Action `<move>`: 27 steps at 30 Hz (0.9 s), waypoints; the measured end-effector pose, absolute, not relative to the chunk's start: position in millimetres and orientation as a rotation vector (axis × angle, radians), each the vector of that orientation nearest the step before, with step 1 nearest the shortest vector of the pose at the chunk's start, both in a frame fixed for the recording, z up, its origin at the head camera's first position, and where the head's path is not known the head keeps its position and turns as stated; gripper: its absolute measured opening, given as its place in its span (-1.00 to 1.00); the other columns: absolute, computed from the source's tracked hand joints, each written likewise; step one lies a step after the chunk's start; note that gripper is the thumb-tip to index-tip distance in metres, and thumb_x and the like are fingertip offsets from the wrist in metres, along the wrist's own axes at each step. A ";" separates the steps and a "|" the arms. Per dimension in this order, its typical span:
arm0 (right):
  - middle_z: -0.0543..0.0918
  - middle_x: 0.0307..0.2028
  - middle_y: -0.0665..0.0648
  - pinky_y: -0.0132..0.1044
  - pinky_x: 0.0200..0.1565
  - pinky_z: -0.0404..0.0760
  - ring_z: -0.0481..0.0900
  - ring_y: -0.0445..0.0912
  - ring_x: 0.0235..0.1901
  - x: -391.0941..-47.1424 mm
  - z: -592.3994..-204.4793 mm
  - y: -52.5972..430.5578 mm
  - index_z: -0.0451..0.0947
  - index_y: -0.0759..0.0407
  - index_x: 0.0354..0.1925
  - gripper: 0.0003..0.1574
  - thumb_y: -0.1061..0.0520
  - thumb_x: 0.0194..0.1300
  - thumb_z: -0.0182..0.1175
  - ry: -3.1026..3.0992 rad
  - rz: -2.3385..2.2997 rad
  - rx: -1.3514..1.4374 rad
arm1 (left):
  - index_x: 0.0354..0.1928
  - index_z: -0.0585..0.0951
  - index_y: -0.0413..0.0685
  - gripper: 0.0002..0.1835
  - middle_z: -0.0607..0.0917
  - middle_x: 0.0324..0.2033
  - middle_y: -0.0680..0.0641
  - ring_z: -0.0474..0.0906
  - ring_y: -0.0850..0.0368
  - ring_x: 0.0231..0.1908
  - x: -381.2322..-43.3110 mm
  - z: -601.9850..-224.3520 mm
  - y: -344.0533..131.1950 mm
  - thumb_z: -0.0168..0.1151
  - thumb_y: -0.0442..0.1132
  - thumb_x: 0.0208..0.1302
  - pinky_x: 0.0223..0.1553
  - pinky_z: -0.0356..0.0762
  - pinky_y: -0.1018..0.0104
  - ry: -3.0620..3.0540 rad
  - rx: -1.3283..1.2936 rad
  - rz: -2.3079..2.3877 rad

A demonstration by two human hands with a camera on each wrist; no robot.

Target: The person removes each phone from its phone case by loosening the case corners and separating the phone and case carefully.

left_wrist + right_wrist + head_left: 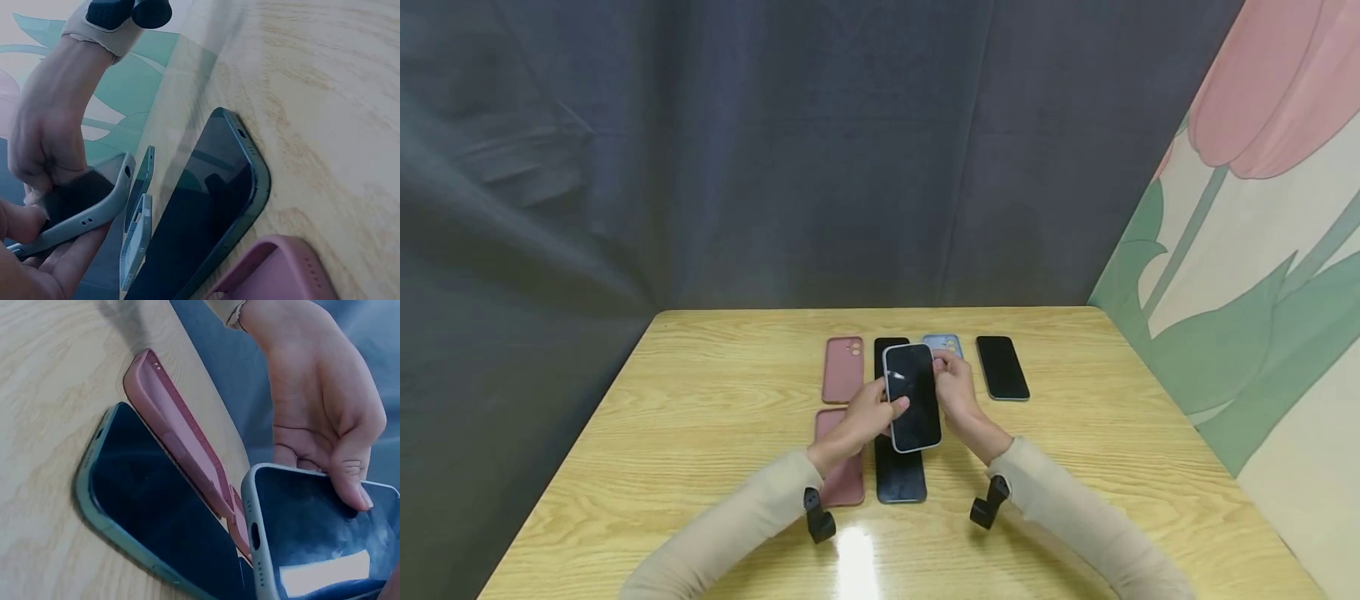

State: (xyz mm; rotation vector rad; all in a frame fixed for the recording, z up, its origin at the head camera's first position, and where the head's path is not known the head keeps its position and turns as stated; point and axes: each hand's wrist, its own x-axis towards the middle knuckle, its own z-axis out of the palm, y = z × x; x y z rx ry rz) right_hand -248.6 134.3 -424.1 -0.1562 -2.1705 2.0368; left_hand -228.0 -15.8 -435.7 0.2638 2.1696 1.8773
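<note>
A dark-screened phone (917,408) in a pale case (94,216) is held above the table between both hands, its screen facing up. My left hand (867,410) grips its left side, with the thumb over the screen and the fingers underneath. At the upper right edge, my right hand (957,390) pinches the cased phone; some of its fingertips are hidden. Below lies another phone (901,482), partly covered by the held one. A pink phone case (178,434), open side up, sits under my left wrist.
Farther back on the wooden table (700,400) are a second pink case (843,371), a dark phone (889,342) and a blue case (946,341) partly behind the held phone. Another phone (1002,367) lies to the right. A dark curtain (850,167) hangs behind the table.
</note>
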 end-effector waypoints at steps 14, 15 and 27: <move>0.53 -0.43 0.12 -0.46 -0.40 0.47 0.46 -0.15 -0.39 -246.6 -421.1 133.2 0.54 0.46 -0.22 -0.66 0.42 0.47 -0.21 -2.238 1.960 -0.114 | 0.13 0.54 -0.24 -0.69 0.71 -0.18 -0.19 0.69 0.03 -0.26 -224.6 -438.7 -17.5 0.19 -0.34 0.39 -0.37 0.70 0.18 2.233 0.206 1.846; 0.53 -0.44 0.10 -0.46 -0.40 0.46 0.46 -0.16 -0.39 -246.7 -421.6 133.6 0.54 0.46 -0.22 -0.66 0.43 0.47 -0.20 -2.246 1.948 -0.104 | 0.14 0.53 -0.25 -0.68 0.71 -0.17 -0.20 0.69 0.02 -0.26 -224.2 -438.9 -17.9 0.19 -0.35 0.39 -0.37 0.70 0.17 2.229 0.206 1.848; 0.51 -0.37 0.07 -0.43 -0.35 0.50 0.48 -0.18 -0.40 -246.3 -425.2 138.7 0.50 0.45 -0.14 -0.65 0.33 0.55 -0.24 -2.240 2.132 -0.052 | 0.18 0.55 -0.22 -0.64 0.71 -0.08 -0.19 0.67 0.04 -0.22 -224.5 -441.8 -23.8 0.22 -0.36 0.36 -0.25 0.65 0.20 2.401 0.328 1.752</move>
